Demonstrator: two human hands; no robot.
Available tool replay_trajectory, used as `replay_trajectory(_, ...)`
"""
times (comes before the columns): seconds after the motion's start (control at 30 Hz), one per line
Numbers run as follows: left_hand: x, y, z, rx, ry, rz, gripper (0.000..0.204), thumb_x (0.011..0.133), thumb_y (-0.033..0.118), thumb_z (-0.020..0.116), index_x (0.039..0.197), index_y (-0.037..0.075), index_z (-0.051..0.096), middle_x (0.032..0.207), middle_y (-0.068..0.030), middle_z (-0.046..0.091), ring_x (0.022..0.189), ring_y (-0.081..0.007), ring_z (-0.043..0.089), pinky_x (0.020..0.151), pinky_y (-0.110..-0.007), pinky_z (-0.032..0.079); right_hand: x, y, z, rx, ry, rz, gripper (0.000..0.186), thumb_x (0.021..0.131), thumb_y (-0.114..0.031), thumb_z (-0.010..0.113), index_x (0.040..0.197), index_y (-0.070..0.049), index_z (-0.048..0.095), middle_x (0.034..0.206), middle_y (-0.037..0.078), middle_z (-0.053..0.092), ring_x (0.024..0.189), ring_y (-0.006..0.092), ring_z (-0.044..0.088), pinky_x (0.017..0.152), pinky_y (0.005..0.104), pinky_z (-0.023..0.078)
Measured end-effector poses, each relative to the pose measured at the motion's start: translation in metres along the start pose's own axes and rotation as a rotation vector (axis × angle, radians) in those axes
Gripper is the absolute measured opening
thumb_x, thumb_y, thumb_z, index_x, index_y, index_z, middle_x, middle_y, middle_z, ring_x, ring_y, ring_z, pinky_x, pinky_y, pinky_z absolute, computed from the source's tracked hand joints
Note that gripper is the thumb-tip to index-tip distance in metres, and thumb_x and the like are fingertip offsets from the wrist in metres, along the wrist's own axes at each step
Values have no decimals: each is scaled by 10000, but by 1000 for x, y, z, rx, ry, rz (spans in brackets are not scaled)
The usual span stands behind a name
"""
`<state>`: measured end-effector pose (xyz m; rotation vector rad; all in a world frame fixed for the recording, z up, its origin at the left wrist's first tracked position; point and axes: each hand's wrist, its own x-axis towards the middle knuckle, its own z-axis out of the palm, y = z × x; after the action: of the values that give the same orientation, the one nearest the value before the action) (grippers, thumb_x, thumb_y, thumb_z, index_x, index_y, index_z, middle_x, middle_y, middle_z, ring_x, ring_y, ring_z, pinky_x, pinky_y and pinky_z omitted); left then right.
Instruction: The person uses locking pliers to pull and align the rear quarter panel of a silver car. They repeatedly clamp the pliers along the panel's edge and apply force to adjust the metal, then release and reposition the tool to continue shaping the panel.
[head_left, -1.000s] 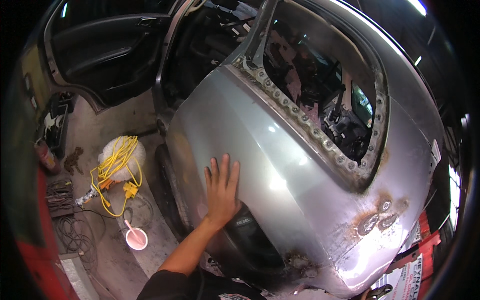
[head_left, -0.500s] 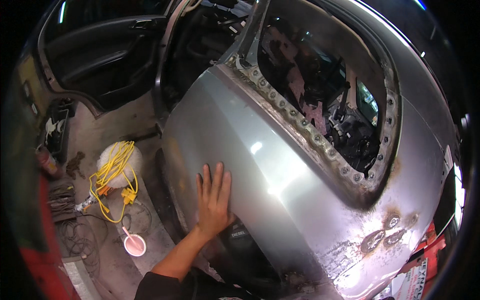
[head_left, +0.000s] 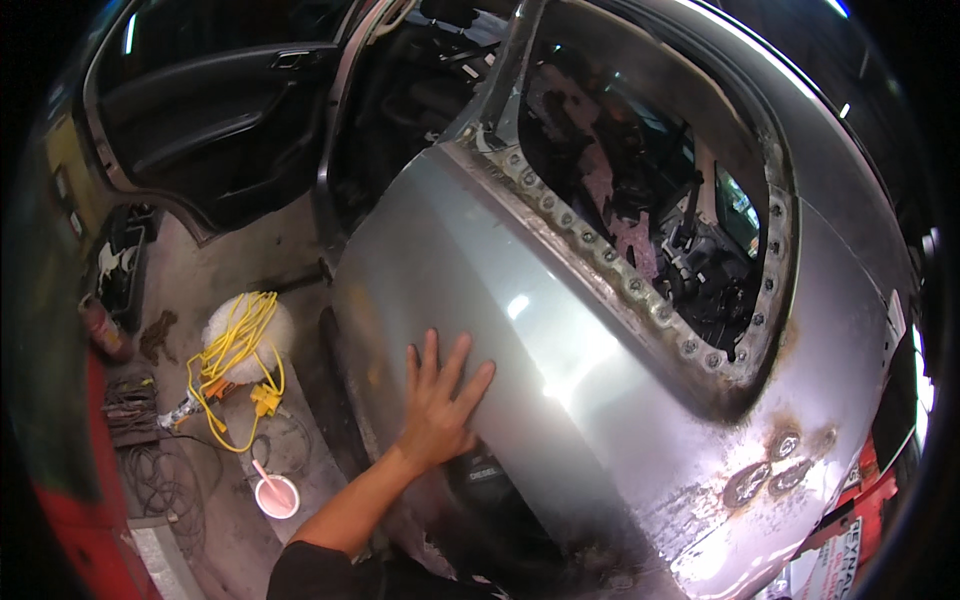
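Note:
My left hand (head_left: 437,418) lies on the silver rear side panel (head_left: 455,270) of a car. Its fingers are spread and stretched out, and nothing is held in it. The palm is turned to the metal, just above a dark opening (head_left: 490,495) low in the panel. To the right, the window frame (head_left: 640,295) has no glass and a line of round weld spots along its edge. Rough, scorched repair patches (head_left: 747,485) mark the panel below the window. No part of my right hand shows.
An open car door (head_left: 200,100) stands at the upper left. On the floor are a yellow cord (head_left: 240,335) over a round white container, and a small cup of pink paste (head_left: 277,496) with a stick. Coiled dark cables (head_left: 160,490) lie further left.
My left hand has shifted slightly right over the panel, and its fingers have spread wider. The whole view has tilted slightly.

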<state>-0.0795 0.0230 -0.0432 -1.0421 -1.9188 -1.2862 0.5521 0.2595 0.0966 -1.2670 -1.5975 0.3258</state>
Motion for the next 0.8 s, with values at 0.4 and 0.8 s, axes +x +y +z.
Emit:
replay_trajectory(0.4, 1, -3, -12, 56, 19, 5, 908, 612, 108, 820, 1479, 124, 551, 1669, -248, 313, 1504, -604, 255, 1124, -785, 263, -15, -23, 3, 42, -71, 83, 466, 1021, -331, 698, 1290, 38, 606, 901, 171, 703, 486, 190, 557, 366, 288, 433)
replay_trajectory(0.8, 5, -11, -10, -51, -59, 25, 945, 581, 236, 861, 1477, 188, 565, 1678, -252, 299, 1515, -624, 197, 1116, -842, 176, -18, -140, -3, 136, 145, 315, 496, 1025, -405, 682, 1209, 52, 629, 1007, 264, 703, 925, 339, 678, 760, 485, 592)
